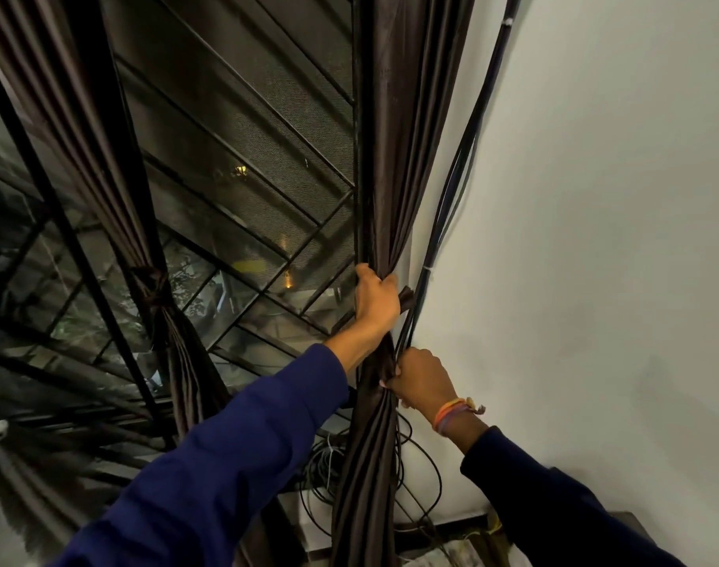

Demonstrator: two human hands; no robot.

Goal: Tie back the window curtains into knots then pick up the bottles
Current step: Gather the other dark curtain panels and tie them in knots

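Both hands, left hand (376, 302) above right hand (421, 378), clench the gathered curtain (384, 165).

A dark window (235, 165) with a black diagonal metal grille (268, 239) and mesh screen meets a plain white wall (595, 239), where black cables (452, 198) run down to loose coils below.

Dim indoor light, brightest on the white wall (595, 198), dark window (235, 165), wide-angle bending at edges
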